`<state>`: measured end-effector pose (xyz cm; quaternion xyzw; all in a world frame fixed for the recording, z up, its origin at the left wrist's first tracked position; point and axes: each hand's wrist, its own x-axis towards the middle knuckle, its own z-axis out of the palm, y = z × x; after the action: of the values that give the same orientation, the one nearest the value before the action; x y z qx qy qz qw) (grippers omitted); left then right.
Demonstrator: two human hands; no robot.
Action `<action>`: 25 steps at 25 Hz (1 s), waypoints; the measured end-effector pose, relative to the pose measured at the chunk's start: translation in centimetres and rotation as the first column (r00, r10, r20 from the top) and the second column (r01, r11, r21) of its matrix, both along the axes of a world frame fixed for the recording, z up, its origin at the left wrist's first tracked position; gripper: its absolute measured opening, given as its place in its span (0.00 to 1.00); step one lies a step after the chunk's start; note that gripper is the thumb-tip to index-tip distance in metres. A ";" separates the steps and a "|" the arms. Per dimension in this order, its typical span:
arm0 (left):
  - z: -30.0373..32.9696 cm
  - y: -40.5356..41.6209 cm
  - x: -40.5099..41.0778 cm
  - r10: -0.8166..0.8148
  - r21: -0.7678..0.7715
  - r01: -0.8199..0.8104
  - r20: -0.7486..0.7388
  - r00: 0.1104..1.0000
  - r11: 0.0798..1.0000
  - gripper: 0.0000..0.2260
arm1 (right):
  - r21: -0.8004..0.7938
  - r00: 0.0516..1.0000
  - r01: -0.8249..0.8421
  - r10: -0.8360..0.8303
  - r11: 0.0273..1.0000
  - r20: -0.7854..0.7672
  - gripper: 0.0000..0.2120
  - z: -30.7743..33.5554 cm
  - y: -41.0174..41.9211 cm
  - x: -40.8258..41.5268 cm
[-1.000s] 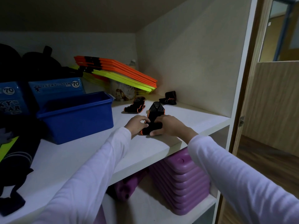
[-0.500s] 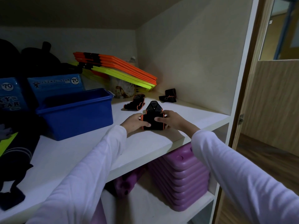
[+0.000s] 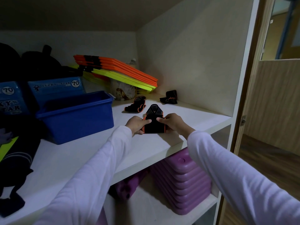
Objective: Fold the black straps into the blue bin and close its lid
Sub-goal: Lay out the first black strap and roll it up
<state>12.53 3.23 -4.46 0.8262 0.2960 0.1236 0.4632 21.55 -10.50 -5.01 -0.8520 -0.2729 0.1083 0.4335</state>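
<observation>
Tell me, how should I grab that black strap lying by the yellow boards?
Probably pinch the strap across its narrow middle, from above and the front. It lies flat on the shelf with nothing over it, and its curled orange-edged ends look awkward to grip. Both hands are busy with another strap.

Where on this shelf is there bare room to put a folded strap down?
Bare shelf lies in front of the blue bin, left of the hands, and to their right toward the side wall. The back is crowded: two loose straps and orange and yellow boards.
</observation>
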 end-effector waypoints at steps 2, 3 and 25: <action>-0.2 0.0 0.0 0.003 -0.018 -0.003 0.008 1.000 1.000 0.19 | -0.025 0.999 0.007 -0.006 1.000 0.050 0.23 -0.3 0.1 0.2; -0.4 -0.1 0.1 0.003 -0.018 -0.003 0.025 1.000 1.000 0.20 | -0.015 0.996 0.009 -0.007 1.000 0.084 0.20 -0.5 0.1 0.3; 0.4 -0.2 -1.0 -0.233 0.431 0.283 -0.166 0.958 0.857 0.29 | -0.179 0.908 -0.279 0.320 0.943 0.272 0.22 0.3 -0.6 0.8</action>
<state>11.53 3.07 -4.04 0.9484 0.1704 0.0810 0.2549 22.32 -11.07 -4.75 -0.8337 -0.4548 0.0628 0.3068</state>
